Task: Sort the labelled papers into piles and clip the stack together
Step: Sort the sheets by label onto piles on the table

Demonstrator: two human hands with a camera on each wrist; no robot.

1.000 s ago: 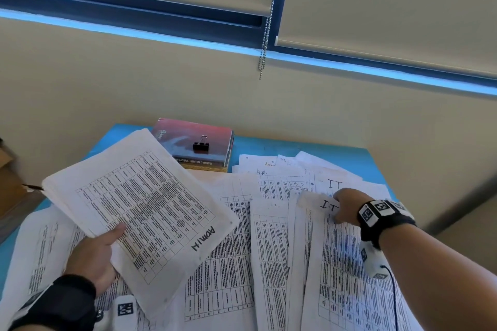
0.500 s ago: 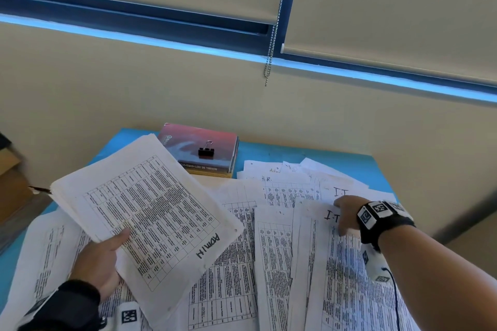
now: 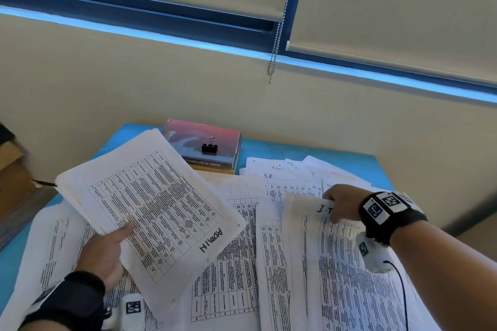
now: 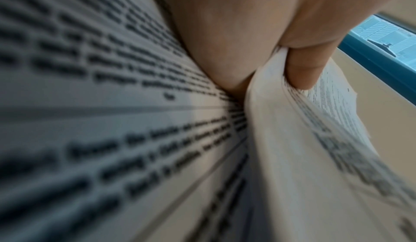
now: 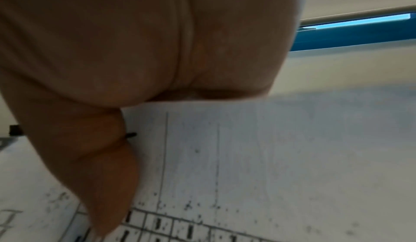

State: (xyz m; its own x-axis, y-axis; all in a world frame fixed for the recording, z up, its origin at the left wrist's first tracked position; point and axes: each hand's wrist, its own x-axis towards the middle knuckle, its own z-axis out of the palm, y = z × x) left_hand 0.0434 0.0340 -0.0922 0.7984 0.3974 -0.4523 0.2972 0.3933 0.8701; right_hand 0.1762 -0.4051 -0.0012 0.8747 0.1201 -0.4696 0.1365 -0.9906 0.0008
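- The left hand point(image 3: 103, 255), lower left of the head view, grips a thin sheaf of white printed table sheets marked "ADMIN" point(image 3: 150, 204): thumb on top, fingers point(image 4: 303, 71) curled under the edge, the sheaf held clear of the desk.
- The right hand point(image 3: 343, 203), at right centre, pinches the top corner of a white printed sheet handwritten "I.T" point(image 3: 317, 223), whose corner is curling up off the spread.
- To do this well, I would peel only that one sheet, keeping the pinch near the corner so the limp paper does not drag its neighbours.
- More loose, flat, matte sheets point(image 3: 231, 263) overlap across the blue tabletop point(image 3: 357, 166).
- A small black metal binder clip point(image 3: 209, 147) sits on a glossy pink-covered book point(image 3: 204, 142) at upper centre, untouched.
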